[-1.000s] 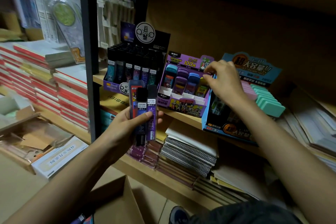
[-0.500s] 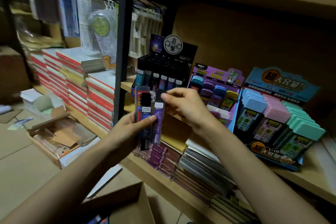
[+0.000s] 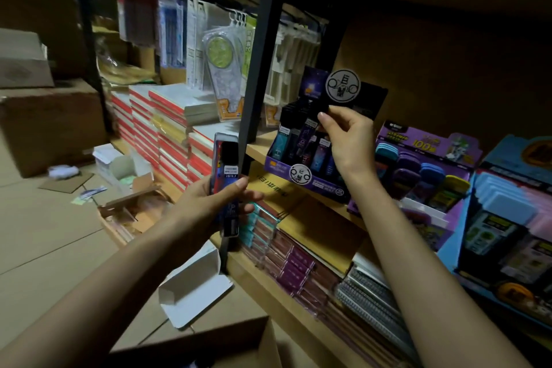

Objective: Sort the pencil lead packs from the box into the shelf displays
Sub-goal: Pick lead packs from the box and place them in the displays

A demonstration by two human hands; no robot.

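- At the bottom centre of the frame, the cardboard box (image 3: 191, 346) is lying nearest, its flap standing open.
- Left of centre, the left grip (image 3: 206, 203) is clasping upright pencil lead packs (image 3: 228, 170), with the thumb pressing across them.
- Right of centre and farther off, the right grip (image 3: 348, 143) is pinching one dark pack (image 3: 312, 128) at the purple shelf display (image 3: 277, 167), which is standing on the wooden shelf (image 3: 257, 148).

Your left hand (image 3: 209, 203) and right hand (image 3: 348, 143) are bare. Your left forearm (image 3: 119, 272) and right forearm (image 3: 418, 263) are bare to the frame's edge. Your nails look short and plain.
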